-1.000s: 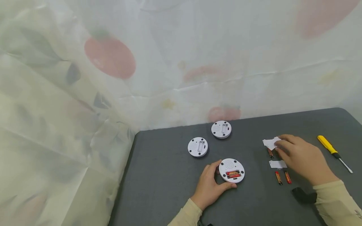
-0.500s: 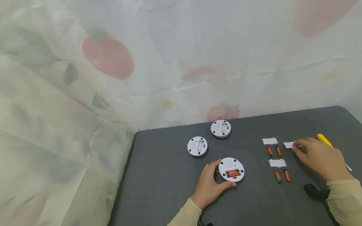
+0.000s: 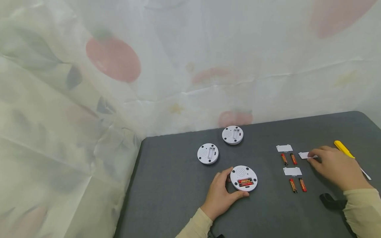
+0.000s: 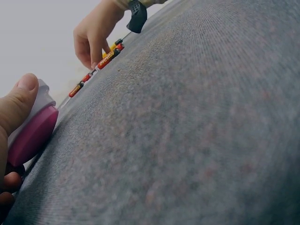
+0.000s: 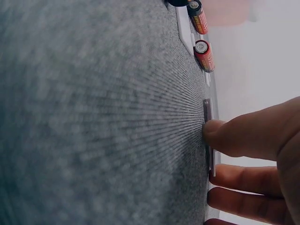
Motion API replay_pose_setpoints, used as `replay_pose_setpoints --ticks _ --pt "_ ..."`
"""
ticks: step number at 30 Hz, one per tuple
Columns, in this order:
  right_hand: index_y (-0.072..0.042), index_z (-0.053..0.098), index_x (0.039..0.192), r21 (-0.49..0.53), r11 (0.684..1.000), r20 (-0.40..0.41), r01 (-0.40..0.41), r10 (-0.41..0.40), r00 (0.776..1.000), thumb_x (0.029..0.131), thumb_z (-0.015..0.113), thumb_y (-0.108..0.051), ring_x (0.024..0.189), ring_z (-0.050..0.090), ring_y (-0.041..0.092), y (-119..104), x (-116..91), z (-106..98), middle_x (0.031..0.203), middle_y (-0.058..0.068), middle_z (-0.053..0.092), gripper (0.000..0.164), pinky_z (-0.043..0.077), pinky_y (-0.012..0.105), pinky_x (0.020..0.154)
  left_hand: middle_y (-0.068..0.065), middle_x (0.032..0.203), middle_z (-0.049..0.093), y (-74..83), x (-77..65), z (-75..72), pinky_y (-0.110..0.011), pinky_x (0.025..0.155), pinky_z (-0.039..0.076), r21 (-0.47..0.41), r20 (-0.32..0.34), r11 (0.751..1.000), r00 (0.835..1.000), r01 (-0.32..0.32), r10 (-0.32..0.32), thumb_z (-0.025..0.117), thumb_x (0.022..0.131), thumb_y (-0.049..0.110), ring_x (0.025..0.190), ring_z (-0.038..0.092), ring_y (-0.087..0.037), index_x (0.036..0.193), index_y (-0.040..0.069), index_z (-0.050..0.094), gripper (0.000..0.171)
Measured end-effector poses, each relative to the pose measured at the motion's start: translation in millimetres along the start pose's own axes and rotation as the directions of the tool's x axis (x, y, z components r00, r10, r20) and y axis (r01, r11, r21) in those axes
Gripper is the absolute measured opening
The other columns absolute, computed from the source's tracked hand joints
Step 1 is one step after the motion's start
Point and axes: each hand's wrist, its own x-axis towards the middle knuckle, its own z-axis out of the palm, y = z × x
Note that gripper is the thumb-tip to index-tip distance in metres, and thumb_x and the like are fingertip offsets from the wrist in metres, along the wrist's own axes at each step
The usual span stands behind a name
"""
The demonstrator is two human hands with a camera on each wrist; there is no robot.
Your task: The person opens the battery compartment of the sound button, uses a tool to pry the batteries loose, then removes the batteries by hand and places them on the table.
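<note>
My left hand (image 3: 218, 195) grips a round white device (image 3: 241, 172), thumb at the near edge and fingers round the far left side. Two red-and-black batteries (image 3: 245, 182) sit in its uncovered compartment. The left wrist view shows the device's magenta side (image 4: 35, 133) with my thumb over the white part. Farther right, my right hand (image 3: 336, 167) pinches a small white battery cover (image 3: 303, 154) low at the tabletop. Seen from the right wrist, the cover (image 5: 212, 161) is edge-on, thumb on its near face; part of it is hidden by fingers.
Two more white devices (image 3: 208, 153) with bare battery slots lie behind the left hand. Between the hands are two white covers (image 3: 292, 171) and several loose batteries (image 3: 293, 185). A yellow-handled screwdriver (image 3: 343, 148) lies beyond the right hand. A patterned curtain (image 3: 178, 66) rises behind the grey table (image 3: 166, 191).
My right hand has moved right from above the loose batteries and now pinches a cover beside them, nearly still over the last half second. The left hand keeps its grip on the device.
</note>
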Motion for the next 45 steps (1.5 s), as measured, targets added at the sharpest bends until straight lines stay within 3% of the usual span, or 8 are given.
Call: replay_pose_setpoints --ticks 10,15,18,21,28,33,39,45 --pt "-0.002 0.08 0.105 0.009 1.0 0.041 -0.001 0.001 0.999 0.093 0.081 -0.017 0.1 0.069 0.046 1 1 -3 0.108 0.025 0.073 0.019 0.054 0.07 0.079 0.009 0.114 0.061 -0.5 0.4 0.4 -0.024 0.092 0.052 0.007 0.001 1.0 1.0 -0.01 0.01 0.099 0.075 0.052 0.103 0.056 -0.003 0.155 0.013 0.058 0.097" --pt "0.001 0.076 0.11 0.048 0.995 -0.021 -0.091 0.092 0.996 0.098 0.077 -0.019 0.096 0.067 0.049 8 -2 -11 0.109 0.029 0.071 0.023 0.051 0.072 0.07 0.009 0.114 0.061 0.3 0.5 -0.1 -0.024 0.092 0.052 0.0 0.004 1.0 1.0 0.001 -0.001 0.099 0.076 0.052 0.103 0.056 -0.003 0.155 0.014 0.058 0.097" --pt "0.008 0.07 0.114 0.066 0.984 -0.086 -0.166 0.171 0.981 0.098 0.074 -0.013 0.095 0.063 0.057 13 -6 -14 0.113 0.038 0.063 0.027 0.049 0.075 0.071 0.008 0.115 0.061 0.8 0.6 0.0 -0.025 0.093 0.052 -0.003 0.01 1.0 1.0 0.005 -0.005 0.099 0.076 0.053 0.104 0.056 -0.003 0.155 0.015 0.057 0.097" --pt "0.016 0.06 0.122 0.081 0.967 -0.126 -0.243 0.252 0.96 0.099 0.071 -0.008 0.103 0.056 0.066 17 -9 -15 0.122 0.048 0.052 0.034 0.047 0.078 0.079 0.008 0.116 0.062 0.8 0.8 0.3 -0.025 0.093 0.052 -0.006 0.014 1.0 1.0 0.005 -0.005 0.098 0.076 0.052 0.104 0.056 -0.003 0.156 0.014 0.057 0.097" --pt "0.023 0.042 0.137 0.091 0.928 -0.114 -0.362 0.371 0.922 0.101 0.065 -0.004 0.111 0.049 0.07 25 -14 -14 0.126 0.054 0.042 0.051 0.044 0.08 0.087 0.008 0.115 0.061 -0.2 0.4 0.2 -0.024 0.092 0.052 -0.002 0.003 1.0 1.0 -0.01 0.01 0.099 0.076 0.052 0.103 0.056 -0.003 0.155 0.016 0.057 0.096" --pt "0.027 0.042 0.131 0.099 0.925 -0.119 -0.366 0.376 0.919 0.1 0.065 -0.002 0.106 0.05 0.07 32 -13 -13 0.119 0.054 0.047 0.049 0.044 0.078 0.087 0.008 0.115 0.062 -0.9 0.4 -0.3 -0.023 0.091 0.052 0.002 -0.003 1.0 1.0 -0.023 0.023 0.099 0.076 0.051 0.103 0.056 -0.003 0.155 0.016 0.057 0.095" --pt "0.031 0.044 0.114 0.087 0.928 -0.153 -0.363 0.372 0.915 0.097 0.067 0.004 0.089 0.053 0.065 41 -13 -10 0.096 0.049 0.053 0.039 0.044 0.073 0.077 0.008 0.115 0.062 -0.8 0.8 -0.7 -0.023 0.091 0.051 0.001 -0.002 1.0 1.0 -0.021 0.021 0.099 0.076 0.051 0.103 0.056 -0.003 0.155 0.016 0.057 0.096" --pt "0.032 0.048 0.107 0.062 0.934 -0.184 -0.351 0.356 0.916 0.096 0.065 0.009 0.09 0.053 0.064 46 -13 -4 0.094 0.048 0.054 0.03 0.045 0.073 0.082 0.008 0.115 0.062 -0.5 1.1 -1.0 -0.023 0.091 0.051 0.006 0.003 1.0 1.0 -0.02 0.02 0.099 0.076 0.051 0.102 0.056 -0.004 0.155 0.015 0.057 0.096"
